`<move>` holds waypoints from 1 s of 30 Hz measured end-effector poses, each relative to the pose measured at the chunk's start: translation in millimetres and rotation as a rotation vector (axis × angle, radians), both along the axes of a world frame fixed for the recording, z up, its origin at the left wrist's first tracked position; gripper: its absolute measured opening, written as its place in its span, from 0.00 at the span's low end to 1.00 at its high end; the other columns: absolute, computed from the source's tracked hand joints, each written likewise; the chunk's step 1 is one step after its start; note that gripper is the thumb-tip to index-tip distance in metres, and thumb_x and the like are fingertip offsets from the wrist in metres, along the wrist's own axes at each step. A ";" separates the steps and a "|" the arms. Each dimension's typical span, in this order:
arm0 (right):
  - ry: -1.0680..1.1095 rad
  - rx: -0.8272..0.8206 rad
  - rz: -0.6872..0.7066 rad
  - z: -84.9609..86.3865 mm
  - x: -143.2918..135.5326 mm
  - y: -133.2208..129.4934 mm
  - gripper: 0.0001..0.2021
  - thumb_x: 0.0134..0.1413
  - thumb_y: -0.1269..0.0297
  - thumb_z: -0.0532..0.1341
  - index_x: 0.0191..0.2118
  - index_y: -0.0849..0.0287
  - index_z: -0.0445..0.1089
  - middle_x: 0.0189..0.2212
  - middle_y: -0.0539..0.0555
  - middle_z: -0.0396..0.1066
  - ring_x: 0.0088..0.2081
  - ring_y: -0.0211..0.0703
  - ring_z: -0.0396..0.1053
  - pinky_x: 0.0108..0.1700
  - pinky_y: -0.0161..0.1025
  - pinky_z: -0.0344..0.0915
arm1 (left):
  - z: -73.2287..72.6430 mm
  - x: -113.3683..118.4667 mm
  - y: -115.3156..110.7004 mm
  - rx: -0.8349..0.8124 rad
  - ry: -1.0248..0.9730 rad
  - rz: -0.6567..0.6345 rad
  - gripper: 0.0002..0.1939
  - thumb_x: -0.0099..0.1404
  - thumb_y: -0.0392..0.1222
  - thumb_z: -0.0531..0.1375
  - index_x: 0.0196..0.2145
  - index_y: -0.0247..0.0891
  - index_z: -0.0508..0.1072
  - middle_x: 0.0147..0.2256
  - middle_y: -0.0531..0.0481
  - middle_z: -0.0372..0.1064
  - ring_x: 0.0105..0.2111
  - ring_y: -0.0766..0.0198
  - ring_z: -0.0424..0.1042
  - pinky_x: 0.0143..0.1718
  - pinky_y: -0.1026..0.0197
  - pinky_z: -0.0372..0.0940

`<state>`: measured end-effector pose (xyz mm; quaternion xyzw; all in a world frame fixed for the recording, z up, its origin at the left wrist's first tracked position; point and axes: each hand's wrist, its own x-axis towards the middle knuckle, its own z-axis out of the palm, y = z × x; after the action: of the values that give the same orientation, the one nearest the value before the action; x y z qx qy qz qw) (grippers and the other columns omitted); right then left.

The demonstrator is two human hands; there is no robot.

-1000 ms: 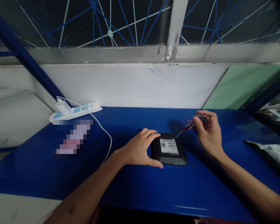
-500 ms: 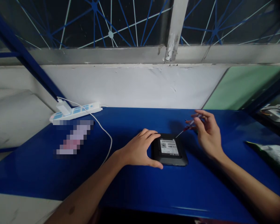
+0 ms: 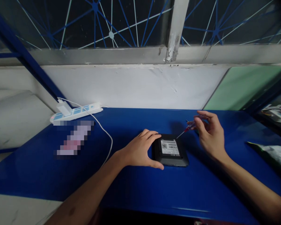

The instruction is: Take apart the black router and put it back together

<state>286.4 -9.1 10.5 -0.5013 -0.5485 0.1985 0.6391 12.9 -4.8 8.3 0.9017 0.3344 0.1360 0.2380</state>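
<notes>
A black box-shaped device (image 3: 184,160) with a white printed label (image 3: 170,147) lies on the blue table. My left hand (image 3: 141,149) grips its left side, fingers at the far edge and thumb at the near edge. In my right hand (image 3: 208,132) is a screwdriver (image 3: 187,128) with a clear and red handle, held between thumb and fingers. Its shaft slants down to the left, and the tip meets the device near its far edge, above the label.
A white power strip (image 3: 90,109) with a plugged-in charger (image 3: 64,108) sits at the back left. Its white cable (image 3: 105,129) curves toward my left forearm. Nearby lies a pixelated object (image 3: 76,137). A shiny packet (image 3: 273,153) rests at the right. White wall behind.
My right hand has shifted very slightly to the right, and its fingers have turned a little on the screwdriver handle. My left hand and the device look unmoved.
</notes>
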 end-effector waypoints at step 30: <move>-0.082 0.028 -0.053 5.5 1.0 -3.1 0.15 0.61 0.56 0.62 0.51 0.50 0.70 0.31 0.50 0.67 0.26 0.38 0.68 0.28 0.39 0.72 | -1.6 -2.8 2.6 -0.003 -0.028 0.003 0.53 0.48 0.68 0.69 0.65 0.44 0.59 0.64 0.41 0.57 0.62 0.39 0.56 0.62 0.35 0.58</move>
<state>287.4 -12.2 16.0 -0.5144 -0.5636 0.1528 0.6280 10.1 -2.2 6.7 0.8988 0.3328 0.1484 0.2436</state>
